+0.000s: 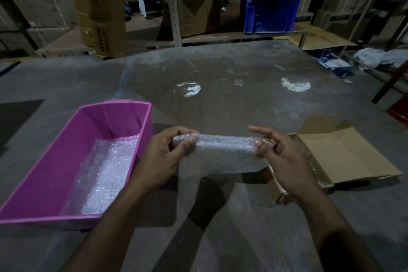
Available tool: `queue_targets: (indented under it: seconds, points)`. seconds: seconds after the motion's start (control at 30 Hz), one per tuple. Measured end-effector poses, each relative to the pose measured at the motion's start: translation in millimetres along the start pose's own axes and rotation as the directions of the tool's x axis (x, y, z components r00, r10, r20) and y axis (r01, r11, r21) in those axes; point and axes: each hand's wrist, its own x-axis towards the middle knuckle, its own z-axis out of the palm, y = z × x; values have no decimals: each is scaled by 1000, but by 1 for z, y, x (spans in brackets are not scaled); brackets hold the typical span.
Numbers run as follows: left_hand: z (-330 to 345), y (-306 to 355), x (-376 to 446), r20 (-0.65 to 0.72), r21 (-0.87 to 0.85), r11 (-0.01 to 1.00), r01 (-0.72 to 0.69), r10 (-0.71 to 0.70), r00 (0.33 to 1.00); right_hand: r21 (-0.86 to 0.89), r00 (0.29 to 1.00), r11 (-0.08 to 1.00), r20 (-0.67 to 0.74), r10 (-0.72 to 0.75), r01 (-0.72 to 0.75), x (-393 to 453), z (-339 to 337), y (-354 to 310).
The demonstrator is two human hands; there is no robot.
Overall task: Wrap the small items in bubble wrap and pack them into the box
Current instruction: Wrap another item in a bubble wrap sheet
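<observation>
Wrapping in hand: left hand (164, 150) and right hand (281, 157) pinch the roll's (225, 142) ends; next, placement into the box (344, 157).

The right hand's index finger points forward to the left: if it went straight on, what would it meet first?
Probably nothing soon: the right hand points over the bubble-wrap roll at bare table; depth unclear.

We see a dim scene lit from overhead — two bright glare patches on the table (220, 68) and dark arm shadows below. Edges bow with wide-angle distortion, corners darken, and the background shelves (174, 2) look soft.
</observation>
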Motion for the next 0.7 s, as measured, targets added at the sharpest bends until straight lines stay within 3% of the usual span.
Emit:
queue_targets:
  seconds: [0.13, 0.3, 0.47, 0.7]
  points:
    - [3, -2, -2, -39, -97, 995, 12, -15, 999, 37, 1000, 999, 22, 16, -17, -1, 1, -2]
    - [3, -4, -2, 12, -78, 997, -2, 3, 1000, 128, 994, 989, 98, 55, -67, -3, 2, -8]
    - [0, 2, -7, 95, -66, 997, 25, -19, 995, -138, 1000, 990, -5, -13, 13, 2, 3, -3]
    - [0, -5, -3, -33, 66, 997, -35, 37, 999, -174, 993, 978, 54, -104, 112, 7, 1, 2]
